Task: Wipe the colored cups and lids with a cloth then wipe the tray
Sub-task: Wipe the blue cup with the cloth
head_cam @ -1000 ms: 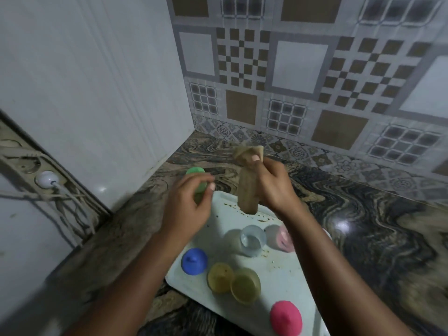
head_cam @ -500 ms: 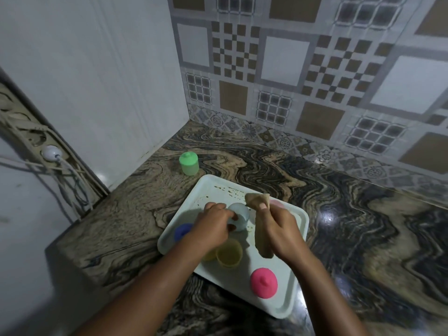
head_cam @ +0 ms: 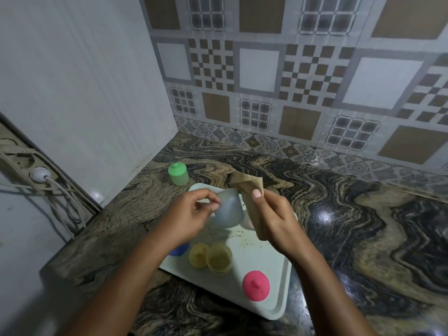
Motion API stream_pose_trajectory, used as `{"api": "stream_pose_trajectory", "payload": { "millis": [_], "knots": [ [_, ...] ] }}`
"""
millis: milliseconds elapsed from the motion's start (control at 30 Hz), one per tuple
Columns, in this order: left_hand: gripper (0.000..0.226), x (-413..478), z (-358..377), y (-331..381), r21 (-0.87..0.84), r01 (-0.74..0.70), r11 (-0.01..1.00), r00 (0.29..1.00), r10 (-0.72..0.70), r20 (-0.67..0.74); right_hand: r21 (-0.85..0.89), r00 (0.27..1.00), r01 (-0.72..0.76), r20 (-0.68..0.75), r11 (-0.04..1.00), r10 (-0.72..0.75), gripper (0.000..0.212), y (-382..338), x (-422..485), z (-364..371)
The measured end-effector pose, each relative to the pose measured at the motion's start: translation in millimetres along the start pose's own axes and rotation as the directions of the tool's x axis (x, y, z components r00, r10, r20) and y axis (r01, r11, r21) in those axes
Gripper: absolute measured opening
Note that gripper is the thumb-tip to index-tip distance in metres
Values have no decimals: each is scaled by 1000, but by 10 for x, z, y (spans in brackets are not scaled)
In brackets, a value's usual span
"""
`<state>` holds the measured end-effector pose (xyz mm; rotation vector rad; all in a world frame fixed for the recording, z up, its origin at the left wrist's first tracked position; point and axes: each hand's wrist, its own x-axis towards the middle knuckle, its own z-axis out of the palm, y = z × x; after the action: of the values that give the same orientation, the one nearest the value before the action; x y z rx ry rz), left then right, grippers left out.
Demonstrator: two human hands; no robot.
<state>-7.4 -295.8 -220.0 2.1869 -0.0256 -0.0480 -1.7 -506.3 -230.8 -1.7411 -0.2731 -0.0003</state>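
Left hand (head_cam: 191, 214) pinches blue cup (head_cam: 229, 212), right hand (head_cam: 274, 219) grips cloth (head_cam: 247, 184) over tray (head_cam: 271, 309)

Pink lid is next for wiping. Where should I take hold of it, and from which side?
Pinch the small knob on top of the pink lid, coming straight down. It lies dome-up on the tray; its smooth rounded sides likely give little hold, while the knob stands free, clear of the yellow cup to its left.

Both forearms reach forward, hands close together. The left hand (head_cam: 191, 215) pinches a pale blue plastic cup (head_cam: 229, 213); the right hand (head_cam: 275, 220) grips a folded beige cloth (head_cam: 247, 184).
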Motion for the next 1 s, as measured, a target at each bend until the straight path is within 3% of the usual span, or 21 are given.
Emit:
{"api": "stream_pose_trajectory", "payload": {
  "millis": [67,133,200,300,433,567,667,800,900,1000],
  "knots": [
    [15,-96,-68,218,-170,-3,985,998,-8,-65,35,999,23,33,999,-24,53,-72,35,61],
    [21,-212,-125,402,-309,-53,949,993,16,-120,138,999,5,32,990,-9,67,-162,60,105],
    [57,-318,-175,462,-315,-98,944,992,67,-107,287,999,-45,42,957,34,74,-239,87,113],
    [97,-460,-203,402,-328,-130,936,991,117,-58,450,988,-142,115,882,100,43,-342,88,106],
    [95,-585,-224,405,-314,-171,934,982,135,-132,525,979,-187,172,830,112,37,-463,4,138],
    [87,-660,-250,443,-417,-162,894,983,108,-150,584,991,-129,96,801,89,39,-557,10,146],
    [88,-693,-235,474,-520,-126,845,986,46,-163,460,998,58,-12,886,-59,52,-610,55,84],
    [71,-675,-212,491,-494,-171,852,972,63,-228,258,972,189,87,947,-218,41,-717,42,120],
    [70,-642,-213,494,-462,-183,868,963,64,-262,100,958,236,142,967,-249,37,-651,4,234],
    [75,-605,-200,471,-457,-159,875,961,31,-275,51,960,249,122,967,-254,32,-543,-47,246]
  ]
}}
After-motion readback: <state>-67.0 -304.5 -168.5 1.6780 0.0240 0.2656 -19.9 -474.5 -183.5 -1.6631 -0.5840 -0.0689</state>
